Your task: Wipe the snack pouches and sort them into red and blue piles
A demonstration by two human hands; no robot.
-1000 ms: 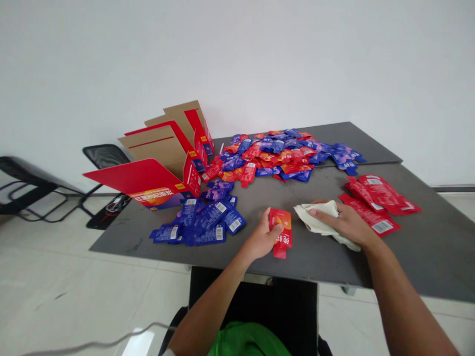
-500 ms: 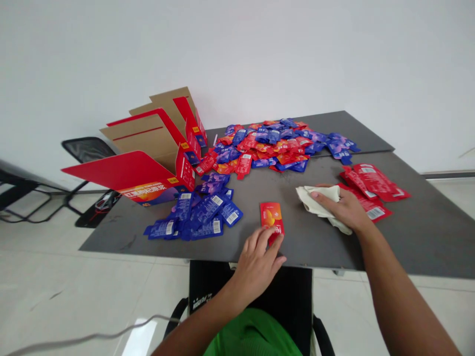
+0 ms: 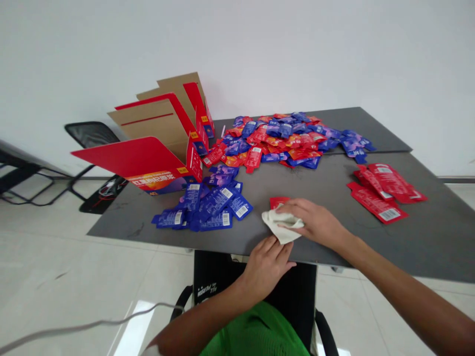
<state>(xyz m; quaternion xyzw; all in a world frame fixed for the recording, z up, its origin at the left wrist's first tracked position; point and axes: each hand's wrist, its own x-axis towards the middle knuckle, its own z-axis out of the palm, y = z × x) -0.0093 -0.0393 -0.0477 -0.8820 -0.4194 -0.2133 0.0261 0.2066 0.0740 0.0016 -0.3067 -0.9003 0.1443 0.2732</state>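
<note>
while apparently steadying the near end of a red pouch (image 3: 278, 201) with the left hand (image 3: 265, 269), note fingers close together at the near edge of a cloth (image 3: 281, 226); cannot tell whether pinching anything. with the right hand (image 3: 315, 222), pinching the cloth between thumb and fingers, best wipe evenly away from the left hand, to avoid creasing the red pouch, mostly covered on the table (image 3: 322, 183), with only the far end in sight. mind the blue pouches (image 3: 213, 207) to the left, the loose red packs (image 3: 382, 202) to the right, then the open boxes (image 3: 159, 175) and mixed heap (image 3: 285, 129) beyond.
</note>
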